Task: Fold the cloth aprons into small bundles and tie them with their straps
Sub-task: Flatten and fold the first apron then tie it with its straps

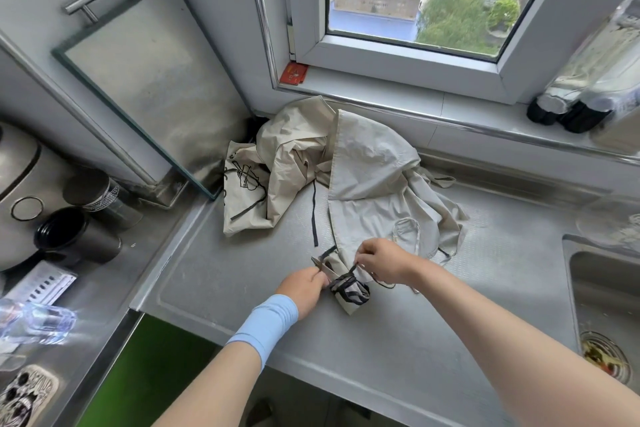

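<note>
Head view: bundle [348, 289] near counter [398, 340] edge.

The small rolled beige cloth bundle [348, 293] is banded with black straps [341, 284]. At 12 o'clock from it the loose beige cloth apron [374, 166] is plain; at 10 o'clock the crumpled beige cloth apron [242, 194] bears a black line drawing. The grey steel tabletop [225, 288] has a fine dotted emboss. The knit wristband [266, 322] is pale blue, the small packet [294, 73] at 12 o'clock red, the cabinet front [149, 367] at 7 o'clock green.

SS counter [415, 340] w/ apron bundle [348, 291], loose aprons [367, 166].
</note>
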Tool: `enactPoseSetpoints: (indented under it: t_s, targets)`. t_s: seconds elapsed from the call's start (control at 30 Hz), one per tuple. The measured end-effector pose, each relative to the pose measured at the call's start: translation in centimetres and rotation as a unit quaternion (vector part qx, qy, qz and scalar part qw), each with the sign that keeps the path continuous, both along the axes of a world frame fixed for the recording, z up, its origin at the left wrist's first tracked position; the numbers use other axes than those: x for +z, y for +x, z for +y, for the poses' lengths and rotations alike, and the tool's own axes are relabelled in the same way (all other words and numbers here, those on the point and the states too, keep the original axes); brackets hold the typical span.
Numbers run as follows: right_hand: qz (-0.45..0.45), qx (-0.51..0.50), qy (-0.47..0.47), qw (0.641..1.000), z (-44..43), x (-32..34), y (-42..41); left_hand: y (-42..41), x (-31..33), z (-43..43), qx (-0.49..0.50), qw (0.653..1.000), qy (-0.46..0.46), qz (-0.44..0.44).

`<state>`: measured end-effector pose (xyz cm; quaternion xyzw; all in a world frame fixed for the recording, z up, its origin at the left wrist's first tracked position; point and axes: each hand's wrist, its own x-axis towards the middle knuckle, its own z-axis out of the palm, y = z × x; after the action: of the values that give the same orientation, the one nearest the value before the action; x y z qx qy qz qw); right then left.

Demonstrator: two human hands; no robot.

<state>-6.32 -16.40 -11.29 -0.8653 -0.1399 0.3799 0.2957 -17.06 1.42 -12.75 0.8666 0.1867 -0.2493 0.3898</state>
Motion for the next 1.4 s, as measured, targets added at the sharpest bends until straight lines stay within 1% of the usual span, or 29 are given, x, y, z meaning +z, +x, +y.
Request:
enactPoseSetpoints:
  t_s: [0.07, 0.13, 0.23, 0.37, 0.47, 0.53, 0.57, 0.6, 0.63, 0.67, 0.7, 0.73, 0.77, 0.8, 0.83, 0.87, 0.9, 0.93, 1.0, 1.03, 1.13, 1.23, 1.3, 1.4]
  targets:
    - [0.001, 0.012, 0.003, 1.000, -0.3, -0.4, -0.1, -0.3, 0.0, 0.1, -0.033, 0.999, 0.021, -0.009]
    - [-0.009, 0.028, 0.000, 1.000, -0.9, -0.8, -0.2, -0.6, -0.4, 0.5, -0.038, 0.999, 0.009, -0.021]
    - [0.016, -0.023, 0.024, 0.999, -2.0, -1.5, -0.2, -1.4, -1.4, 1.5, -0.008, 1.000, -0.019, -0.023]
    - [0.000, -0.051, 0.002, 0.999, -1.9, -2.1, -0.8, -2.1, -1.7, 1.4, 0.026, 0.998, -0.051, 0.019]
    - [-0.014, -0.018, -0.020, 1.000, -1.4, -1.7, -1.0, -1.8, -1.3, 1.7, 0.055, 0.993, -0.087, 0.052]
    - [-0.021, 0.001, -0.023, 1.000, -1.2, -1.5, -1.0, -1.8, -1.1, 2.5, 0.054, 0.993, -0.086, 0.063]
    - [-0.021, 0.005, -0.018, 1.000, -1.2, -1.4, -1.0, -1.8, -1.0, 2.9, 0.055, 0.996, -0.049, 0.059]
    - [-0.022, 0.007, -0.013, 1.000, -1.1, -1.4, -1.1, -1.9, -1.0, 3.3, 0.066, 0.997, 0.020, 0.044]
    - [-0.022, 0.007, -0.010, 1.000, -1.1, -1.5, -1.2, -2.1, -0.9, 3.4, 0.097, 0.990, 0.104, 0.015]
    - [-0.024, 0.009, -0.010, 1.000, -1.0, -1.5, -1.3, -2.1, -0.5, 3.2, 0.132, 0.977, 0.162, -0.045]
    - [-0.027, 0.009, -0.010, 1.000, -0.9, -1.5, -1.4, -2.0, -0.1, 2.7, 0.146, 0.966, 0.181, -0.117]
    - [-0.032, 0.010, -0.009, 0.999, -0.9, -1.5, -1.5, -1.9, 0.3, 2.1, 0.120, 0.961, 0.184, -0.171]
    - [-0.034, 0.006, -0.007, 0.999, -0.9, -1.5, -1.6, -1.6, 0.4, 1.4, 0.061, 0.963, 0.187, -0.186]
    - [-0.037, 0.001, -0.004, 0.999, -0.9, -1.6, -1.6, -1.4, 0.3, 0.6, -0.006, 0.966, 0.194, -0.173]
    - [-0.038, -0.006, -0.002, 0.999, -0.9, -1.7, -1.7, -1.3, 0.1, -0.1, -0.056, 0.967, 0.205, -0.140]
    - [-0.042, -0.011, 0.001, 0.999, -0.9, -1.7, -1.8, -1.2, -0.3, -0.7, -0.078, 0.968, 0.211, -0.113]
    - [-0.046, -0.014, 0.003, 0.999, -1.0, -1.7, -1.8, -1.0, -0.9, -0.9, -0.076, 0.971, 0.207, -0.091]
    - [-0.050, -0.017, 0.006, 0.999, -1.2, -1.8, -1.9, -0.9, -1.2, -1.0, -0.053, 0.979, 0.179, -0.077]
    - [-0.052, -0.022, 0.016, 0.998, -1.4, -1.9, -1.9, -0.7, -1.3, -0.9, 0.026, 0.994, 0.099, -0.045]
    - [-0.051, -0.026, 0.019, 0.998, -1.5, -2.0, -1.9, -0.7, -1.0, -0.9, 0.047, 0.995, 0.074, -0.037]
    - [-0.022, -0.063, 0.055, 0.996, -1.8, -2.1, -2.0, -0.7, -0.4, -0.7, 0.064, 0.997, 0.036, -0.031]
    - [0.019, -0.119, 0.092, 0.989, -1.6, -2.0, -2.2, -0.6, -0.2, -1.3, 0.142, 0.989, -0.044, -0.019]
    - [0.041, -0.144, 0.095, 0.984, -1.7, -2.2, -2.4, -0.3, -0.4, -1.5, 0.169, 0.984, -0.033, -0.035]
    - [0.047, -0.166, 0.068, 0.983, -2.1, -2.8, -2.4, -1.0, -1.0, -1.1, 0.142, 0.988, -0.009, -0.054]
